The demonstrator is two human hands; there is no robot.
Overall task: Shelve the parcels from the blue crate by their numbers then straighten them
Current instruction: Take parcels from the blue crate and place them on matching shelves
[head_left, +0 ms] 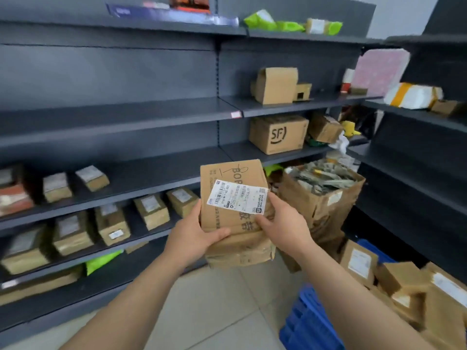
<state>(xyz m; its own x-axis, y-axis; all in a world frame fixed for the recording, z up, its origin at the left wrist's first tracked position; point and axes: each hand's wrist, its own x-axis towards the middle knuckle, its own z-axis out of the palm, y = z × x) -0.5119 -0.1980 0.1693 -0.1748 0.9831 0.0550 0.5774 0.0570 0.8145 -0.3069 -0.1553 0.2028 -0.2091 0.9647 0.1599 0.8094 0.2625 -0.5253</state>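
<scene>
I hold a brown cardboard parcel [227, 180] with a white shipping label upright in front of me. My left hand [194, 236] grips its lower left edge and my right hand [283, 223] grips its lower right side. A second, crumpled brown parcel [240, 251] sits under it, resting on my left hand. The blue crate [308, 322] stands on the floor at the lower right, with several brown parcels [404, 281] piled in it. The dark grey shelves [151, 173] fill the left and middle, with rows of small labelled boxes [151, 210] on the lower levels.
An SF carton [278, 133] and another box [276, 84] sit on the middle shelves to the right. A tall brown paper sack [323, 198] full of packets stands behind my right hand. More shelving with a white parcel [412, 94] runs along the right wall. Pale tiles [214, 311] cover the floor.
</scene>
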